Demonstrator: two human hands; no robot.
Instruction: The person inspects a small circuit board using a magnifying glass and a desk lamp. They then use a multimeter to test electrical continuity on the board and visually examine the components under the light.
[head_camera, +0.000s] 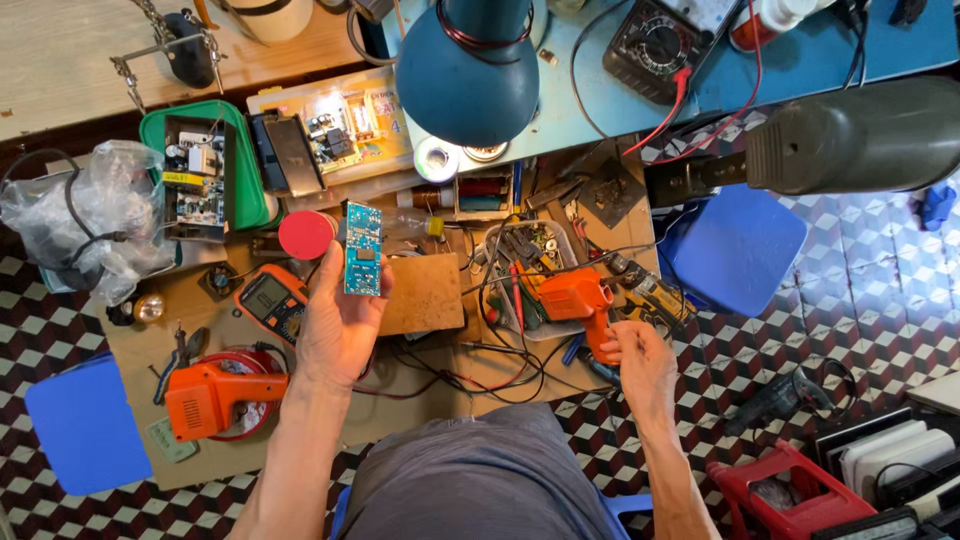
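A teal lamp shade (468, 75) hides the desk (420, 300) behind it. The left hand (338, 325) is clamped on a thin rectangular blue circuit board (363, 249), held upright above the cluttered desk. The right hand (640, 358) closes on the grip of an orange plastic soldering gun (580, 300); its fingertips are hard to make out. Just left of the left hand lies an orange multimeter (271, 300); tangled wires lie between the hands.

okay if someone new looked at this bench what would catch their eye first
Probably the small blue circuit board held up in the left hand at mid-bench. Next, the right hand on the grip of an orange soldering gun, and the big teal lamp shade hanging over the cluttered bench top.
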